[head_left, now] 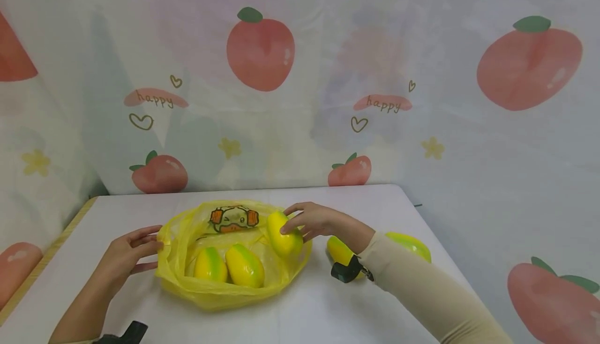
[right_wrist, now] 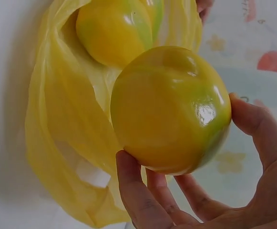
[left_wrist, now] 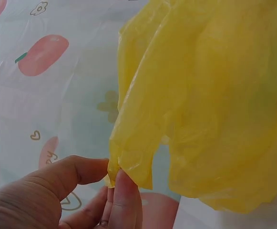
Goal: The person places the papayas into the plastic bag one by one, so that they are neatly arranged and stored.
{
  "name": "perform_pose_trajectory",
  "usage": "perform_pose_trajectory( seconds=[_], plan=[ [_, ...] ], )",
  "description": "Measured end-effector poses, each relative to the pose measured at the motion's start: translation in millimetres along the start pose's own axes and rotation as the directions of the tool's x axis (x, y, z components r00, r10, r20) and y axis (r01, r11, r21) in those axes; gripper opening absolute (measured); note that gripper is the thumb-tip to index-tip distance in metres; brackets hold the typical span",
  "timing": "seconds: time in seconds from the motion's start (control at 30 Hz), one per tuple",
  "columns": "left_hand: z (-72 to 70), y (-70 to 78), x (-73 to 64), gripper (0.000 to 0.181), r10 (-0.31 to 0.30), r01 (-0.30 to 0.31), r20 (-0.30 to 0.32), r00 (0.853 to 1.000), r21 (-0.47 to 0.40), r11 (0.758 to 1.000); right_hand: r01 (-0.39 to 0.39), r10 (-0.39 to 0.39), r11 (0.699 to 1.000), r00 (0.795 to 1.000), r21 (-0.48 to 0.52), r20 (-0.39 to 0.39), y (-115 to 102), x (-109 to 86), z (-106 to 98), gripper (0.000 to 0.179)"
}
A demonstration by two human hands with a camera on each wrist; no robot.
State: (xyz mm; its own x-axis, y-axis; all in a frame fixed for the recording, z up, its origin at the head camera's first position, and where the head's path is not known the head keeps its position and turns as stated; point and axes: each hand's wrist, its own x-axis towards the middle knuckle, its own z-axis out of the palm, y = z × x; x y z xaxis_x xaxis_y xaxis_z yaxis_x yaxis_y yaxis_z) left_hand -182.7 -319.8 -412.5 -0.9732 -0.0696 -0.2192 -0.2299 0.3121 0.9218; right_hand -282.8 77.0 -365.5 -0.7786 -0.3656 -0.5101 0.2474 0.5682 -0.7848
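Observation:
A thin yellow plastic bag (head_left: 206, 297) with a printed cartoon duck face lies wide-mouthed on the white table. Inside it are two yellow-green mangoes, a left one (head_left: 210, 265) and a right one (head_left: 245, 266). My left hand (head_left: 128, 254) pinches the bag's left edge between thumb and fingers, plain in the left wrist view, where the bag (left_wrist: 210, 105) hangs from the fingertips. My right hand (head_left: 315, 220) grips another mango (head_left: 284, 234) over the bag's right side. In the right wrist view, the thumb and fingertips hold that mango (right_wrist: 171, 109) around its sides.
On the table (head_left: 319, 313), right of the bag, two more mangoes lie by the right forearm: one (head_left: 339, 250) partly behind the wrist, another (head_left: 412, 245) behind the sleeve. A fruit-printed cloth (head_left: 300, 125) hangs behind the table.

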Motion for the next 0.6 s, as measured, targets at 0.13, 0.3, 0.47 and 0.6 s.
perform_pose_trajectory(
  seconds=[0.13,0.3,0.47,0.6],
  plan=[
    [0.2,0.0,0.1,0.074,0.006,-0.006,0.001,1.000,-0.002,1.000,-0.001,0.001,1.000,1.000,0.016,0.017,4,3.5,7,0.066],
    [0.4,0.2,0.2,0.074,0.012,-0.011,0.006,1.000,-0.017,1.000,-0.004,0.004,1.000,1.000,0.006,0.013,6,5.9,17,0.066],
    [1.2,0.0,0.1,0.075,0.003,-0.003,0.004,1.000,-0.022,1.000,-0.010,0.010,1.000,1.000,0.023,0.017,8,6.4,24,0.066],
    [1.0,-0.6,0.7,0.076,0.000,0.000,0.002,1.000,-0.020,1.000,-0.010,0.009,0.999,1.000,0.034,0.016,9,7.3,30,0.065]
  ],
)
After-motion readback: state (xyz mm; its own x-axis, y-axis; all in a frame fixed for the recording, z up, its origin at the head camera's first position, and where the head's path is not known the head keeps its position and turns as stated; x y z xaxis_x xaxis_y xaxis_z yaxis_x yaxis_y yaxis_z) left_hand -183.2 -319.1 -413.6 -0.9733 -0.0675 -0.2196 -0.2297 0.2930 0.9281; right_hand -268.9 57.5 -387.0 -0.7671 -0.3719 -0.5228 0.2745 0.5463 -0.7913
